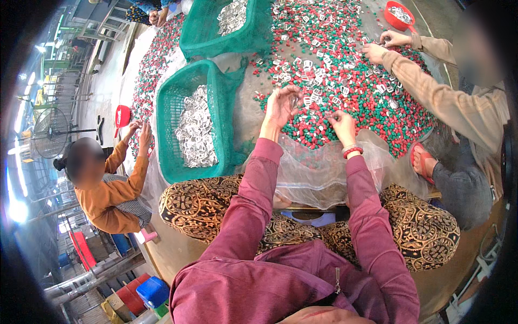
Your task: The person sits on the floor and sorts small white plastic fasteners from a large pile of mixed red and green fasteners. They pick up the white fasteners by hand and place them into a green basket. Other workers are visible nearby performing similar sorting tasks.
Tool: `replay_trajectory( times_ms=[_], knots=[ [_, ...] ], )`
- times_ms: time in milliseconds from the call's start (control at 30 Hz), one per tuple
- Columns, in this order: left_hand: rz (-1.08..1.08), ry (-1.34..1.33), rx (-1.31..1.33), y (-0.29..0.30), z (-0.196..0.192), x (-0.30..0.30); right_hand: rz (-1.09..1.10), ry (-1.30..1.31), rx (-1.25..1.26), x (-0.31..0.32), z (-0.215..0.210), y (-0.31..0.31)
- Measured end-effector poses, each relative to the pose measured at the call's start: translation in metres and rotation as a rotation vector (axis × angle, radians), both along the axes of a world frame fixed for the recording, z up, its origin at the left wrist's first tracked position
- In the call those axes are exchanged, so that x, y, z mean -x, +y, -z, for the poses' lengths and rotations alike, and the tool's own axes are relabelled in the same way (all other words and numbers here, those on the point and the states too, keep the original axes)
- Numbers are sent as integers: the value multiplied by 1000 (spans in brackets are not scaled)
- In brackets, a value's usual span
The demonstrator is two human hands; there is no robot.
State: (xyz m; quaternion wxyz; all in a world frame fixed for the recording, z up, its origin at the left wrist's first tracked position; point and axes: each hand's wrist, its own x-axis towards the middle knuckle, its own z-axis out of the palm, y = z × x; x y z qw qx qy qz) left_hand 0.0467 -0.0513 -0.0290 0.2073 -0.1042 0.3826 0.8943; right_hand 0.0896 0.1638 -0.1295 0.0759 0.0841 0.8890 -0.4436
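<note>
While the person sat cross-legged at the edge of the heap, the left hand was raised over the pile of red, green and white plastic pieces, its fingers curled together around a few small clear-white clips. The right hand lay low on the pile, fingertips pinched on one piece; which piece was too small to tell. The clips looked light, stiff and a little slick, likely best taken by their edges between thumb and forefinger, several at once. Their long axes could not be made out, and across the heap the pieces pointed every way. Just left of the left hand stood a green mesh basket holding sorted white clips. A co-worker's hands picked at the far side near a red scoop
</note>
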Motion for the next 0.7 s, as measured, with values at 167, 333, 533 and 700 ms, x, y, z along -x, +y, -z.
replay_trajectory(
  times_ms=[167, 333, 533, 700],
  knots=[
    [136, 84, 1044, 2, 62, 33, 229, -194, 1495, 6, -40, 16],
    [301, 380, 1861, 23, 100, 23, 60, -141, 1557, 10, -65, 47],
    [-134, -75, 507, 19, 42, 17, 191, -222, 1172, 45, -44, 38],
    [-116, -86, -6, 6, 12, 8, 25, -44, -191, 63, -1, 9]
  ],
)
